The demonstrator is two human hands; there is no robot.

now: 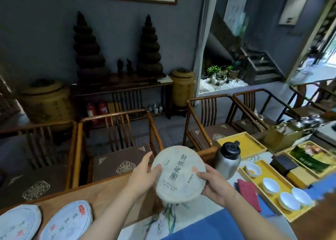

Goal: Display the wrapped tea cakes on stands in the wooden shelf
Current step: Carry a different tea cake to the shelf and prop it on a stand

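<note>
I hold a round tea cake [177, 174] wrapped in white paper with black characters above the wooden table [101, 194]. My left hand [145, 176] grips its left edge, thumb on the face. On the right edge, my right hand [212, 185] grips it the same way. Two more wrapped tea cakes lie flat at the table's near left: one [67, 221] with red stamps, another [18, 223] at the frame's edge. No stand or wooden shelf is in view.
A steel flask [227, 159] stands just right of the held cake. Yellow trays [269, 190] with white cups [271, 185] fill the right side. A red cloth [249, 192] and blue runner [218, 227] lie near. Wooden chairs [123, 143] line the table's far side.
</note>
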